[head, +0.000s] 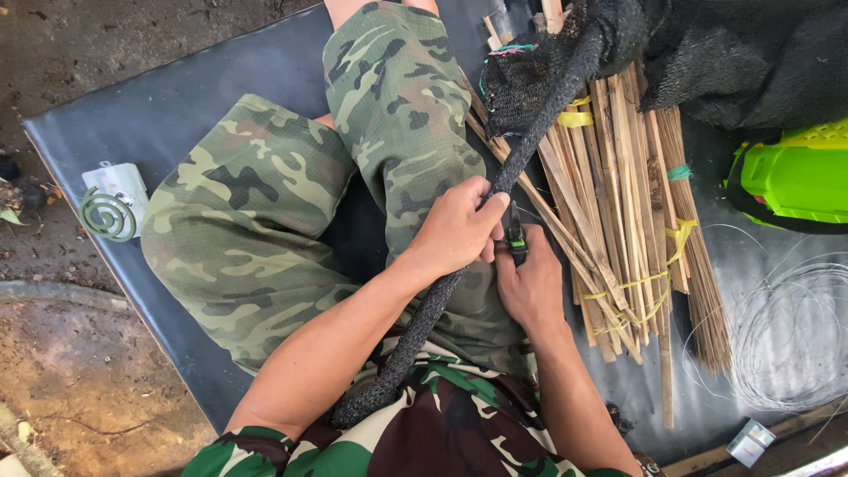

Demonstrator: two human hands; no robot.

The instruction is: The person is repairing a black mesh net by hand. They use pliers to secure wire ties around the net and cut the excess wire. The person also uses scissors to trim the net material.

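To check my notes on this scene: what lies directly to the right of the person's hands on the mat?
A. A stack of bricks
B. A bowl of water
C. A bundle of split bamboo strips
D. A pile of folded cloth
C: the tied bundle of bamboo strips lies beside the right hand, on the dark mat.

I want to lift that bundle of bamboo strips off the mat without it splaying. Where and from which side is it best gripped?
Probably grip the bundle of bamboo strips around its lower part, by the yellow ties, where the strips are bound tight. Come from the far side, by the wire coil; the near side is blocked by both hands, left hand and right hand, on the black mesh-wrapped rod.
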